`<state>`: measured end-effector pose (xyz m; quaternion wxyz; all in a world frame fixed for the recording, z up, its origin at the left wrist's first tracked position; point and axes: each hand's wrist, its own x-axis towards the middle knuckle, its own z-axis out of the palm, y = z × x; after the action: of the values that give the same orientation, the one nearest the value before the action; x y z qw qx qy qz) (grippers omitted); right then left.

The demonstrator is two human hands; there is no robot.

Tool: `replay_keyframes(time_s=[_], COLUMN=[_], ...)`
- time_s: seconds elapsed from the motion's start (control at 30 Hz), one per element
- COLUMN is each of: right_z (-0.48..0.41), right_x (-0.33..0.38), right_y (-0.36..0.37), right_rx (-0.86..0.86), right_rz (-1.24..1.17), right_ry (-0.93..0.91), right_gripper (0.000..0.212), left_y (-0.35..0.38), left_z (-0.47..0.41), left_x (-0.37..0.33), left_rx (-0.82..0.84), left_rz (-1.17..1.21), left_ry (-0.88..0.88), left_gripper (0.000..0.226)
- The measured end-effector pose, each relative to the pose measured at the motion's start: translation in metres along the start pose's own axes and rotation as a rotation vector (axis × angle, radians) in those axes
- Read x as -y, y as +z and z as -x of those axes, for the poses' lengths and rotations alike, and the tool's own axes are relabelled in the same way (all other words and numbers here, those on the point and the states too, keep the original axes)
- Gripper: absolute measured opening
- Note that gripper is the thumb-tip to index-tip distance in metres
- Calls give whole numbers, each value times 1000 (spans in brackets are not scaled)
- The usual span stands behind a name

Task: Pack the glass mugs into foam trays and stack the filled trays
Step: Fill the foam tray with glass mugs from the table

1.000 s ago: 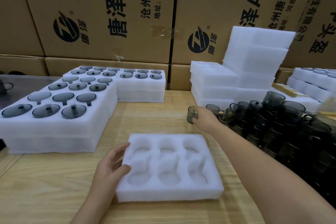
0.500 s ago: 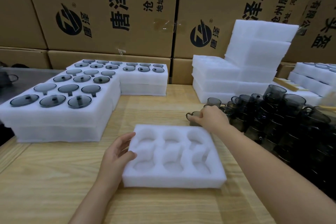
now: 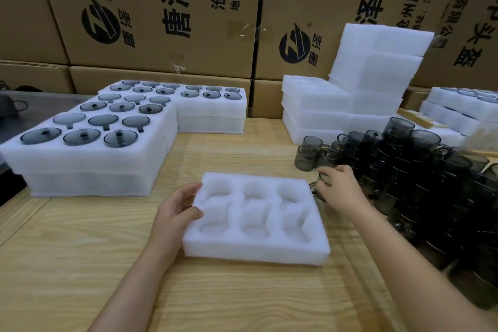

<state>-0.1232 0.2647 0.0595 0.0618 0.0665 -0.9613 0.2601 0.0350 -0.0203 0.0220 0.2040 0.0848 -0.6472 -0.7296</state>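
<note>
Foam tray (image 3: 253,253): six empty cavities, lying flat at the centre of the table (image 3: 80,264). Left hand (image 3: 176,209): grips the tray's left edge, thumb on top. Right hand (image 3: 341,190): fingers curled round one glass mug (image 3: 322,180), mostly hidden, just beside the tray's far right corner. Loose mugs (image 3: 420,170): heaped at right. Filled trays (image 3: 89,153): stacked at left. Spare foam (image 3: 377,75): piled rear right.

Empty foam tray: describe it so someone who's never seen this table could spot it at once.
Start at the wooden table before the cardboard boxes. At its middle lies the empty foam tray, left hand holding its left edge, dark glass mugs piled to its right. Unlike the filled trays at left, its six pockets hold nothing.
</note>
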Motion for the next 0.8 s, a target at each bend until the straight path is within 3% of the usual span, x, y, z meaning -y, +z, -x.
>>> replay_keyframes(time_s=[0.27, 0.37, 0.5, 0.8], right_z=[31, 38, 38, 30], right_x=[-6, 5, 27, 33], right_y=[14, 4, -15, -4], right_rx=[-306, -378, -198, 141], right_rz=[-192, -457, -822, -900], right_ry=[-12, -124, -198, -252], right_gripper=[31, 37, 49, 52], left_y=[0, 0, 0, 1], left_z=[-1, -1, 0, 0], left_x=[1, 1, 1, 0], left_rx=[-4, 2, 9, 5], left_rz=[-8, -7, 1, 2], left_ry=[0, 1, -2, -1], left_gripper=[55, 54, 53, 55])
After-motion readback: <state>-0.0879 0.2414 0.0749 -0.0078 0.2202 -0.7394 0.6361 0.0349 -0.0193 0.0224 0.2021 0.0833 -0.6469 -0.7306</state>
